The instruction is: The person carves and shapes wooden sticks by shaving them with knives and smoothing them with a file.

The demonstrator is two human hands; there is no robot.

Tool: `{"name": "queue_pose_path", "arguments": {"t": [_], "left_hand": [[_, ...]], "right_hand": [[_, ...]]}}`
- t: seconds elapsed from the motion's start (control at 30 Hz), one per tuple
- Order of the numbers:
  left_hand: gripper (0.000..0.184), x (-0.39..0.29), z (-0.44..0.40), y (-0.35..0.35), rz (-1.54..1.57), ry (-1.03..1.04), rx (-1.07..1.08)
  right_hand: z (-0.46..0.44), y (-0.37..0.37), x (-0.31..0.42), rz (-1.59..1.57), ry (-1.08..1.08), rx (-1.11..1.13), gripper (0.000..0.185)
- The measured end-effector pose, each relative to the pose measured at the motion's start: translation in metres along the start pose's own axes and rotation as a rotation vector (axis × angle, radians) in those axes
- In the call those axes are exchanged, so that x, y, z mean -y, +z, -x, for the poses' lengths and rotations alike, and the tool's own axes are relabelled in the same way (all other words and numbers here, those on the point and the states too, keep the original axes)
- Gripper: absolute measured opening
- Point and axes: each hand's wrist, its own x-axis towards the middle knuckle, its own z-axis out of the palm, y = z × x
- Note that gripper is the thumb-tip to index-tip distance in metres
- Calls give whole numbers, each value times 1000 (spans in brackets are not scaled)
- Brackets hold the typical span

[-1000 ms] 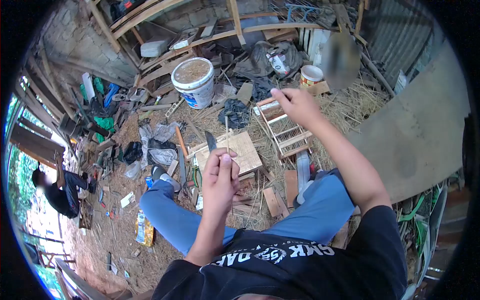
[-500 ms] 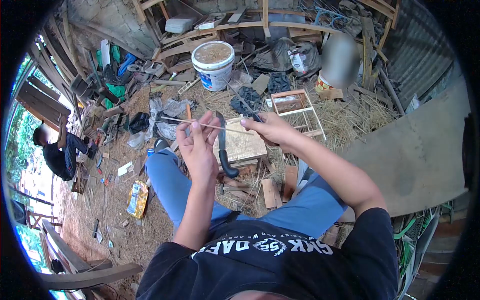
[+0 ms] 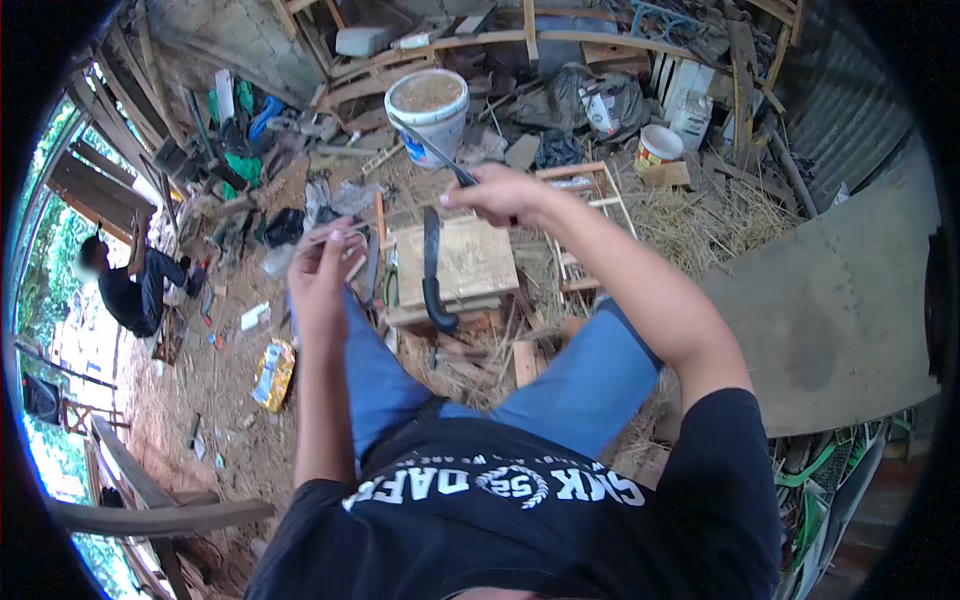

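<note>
My right hand [image 3: 492, 195] is closed round the dark handle of a knife [image 3: 430, 145], its blade pointing up and to the left toward the bucket. Out to the left, my left hand [image 3: 325, 265] has its fingers pinched together on a thin wooden stick; motion smears the stick, so little of it shows. Between and below the hands is a pale wooden block [image 3: 480, 265]. A machete [image 3: 431, 250] with a curved black handle lies across its left part. Beside the block's left edge are green-handled pliers [image 3: 391, 285].
A white bucket [image 3: 430, 105] filled with brown material stands ahead. Right of the block lies a slatted wooden frame [image 3: 610, 200], with straw around it. A large flat sheet [image 3: 820, 320] covers the right side. Another person [image 3: 130, 290] sits far left. A yellow packet [image 3: 272, 375] lies on the ground.
My left hand has moved left, away from the block. My right hand has moved up and left with the knife, whose blade now shows plainly. The hands are farther apart.
</note>
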Motion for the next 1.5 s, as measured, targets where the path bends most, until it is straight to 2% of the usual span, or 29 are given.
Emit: {"name": "queue_pose_path", "arguments": {"t": [0.03,0.13,0.17,0.3,0.37,0.47,0.57,0.63,0.7,0.77,0.87,0.9,0.97,1.0,1.07,1.13,1.17,1.2,1.3,1.33,1.37,1.5], "left_hand": [[19,-2,9,-6,-24,23,5],[22,-18,26,-13,-193,-76,8],[21,-14,22,-19,-172,-70,16],[19,-12,-5,-41,-88,2,-23],[15,-11,-16,-52,-236,102,7],[10,10,-28,-70,-311,176,52],[9,35,-42,-85,-303,94,125],[6,52,-60,-92,-320,55,125],[5,67,-84,-97,-322,42,172],[7,75,-111,-97,-347,-22,200],[13,111,-162,-107,-196,-360,284],[13,126,-172,-110,-189,-380,278],[15,159,-191,-120,-450,-527,289],[17,195,-194,-130,-546,-361,287],[19,220,-182,-133,-614,-431,275],[21,240,-164,-142,-677,-497,261],[24,248,-158,-150,-800,-450,360],[27,255,-157,-155,-920,-393,463],[32,253,-161,-153,-886,-467,432],[31,242,-167,-147,-924,-500,450],[31,241,-169,-146,-915,-504,455],[31,240,-168,-157,-891,-548,441]], "right_hand": [[1,0,2,69,4,8,25],[-4,-3,9,77,-8,93,24],[-10,-3,7,104,-25,50,25],[-40,-6,-5,99,1,-74,31],[-50,-8,-14,116,19,-109,34],[-56,-14,-30,366,109,-175,49],[-70,-20,-58,512,207,-202,43],[-78,-27,-75,613,173,-186,47],[-86,-30,-82,764,291,-183,58],[-92,-31,-90,796,293,-167,57],[-102,-32,-107,845,357,-141,53],[-104,-31,-113,862,410,-129,51],[-93,-20,-96,813,472,-135,50],[-91,-25,-114,833,462,-101,48],[-89,-26,-132,839,472,-56,46],[-82,-18,-117,770,604,-21,43],[-74,-13,-135,739,511,-93,40],[-72,-4,-138,706,543,-89,41],[-62,26,-174,608,535,-22,35],[-67,43,-162,550,501,-33,33],[-72,59,-168,523,365,-82,38],[-117,118,-156,615,395,-134,45]]}}
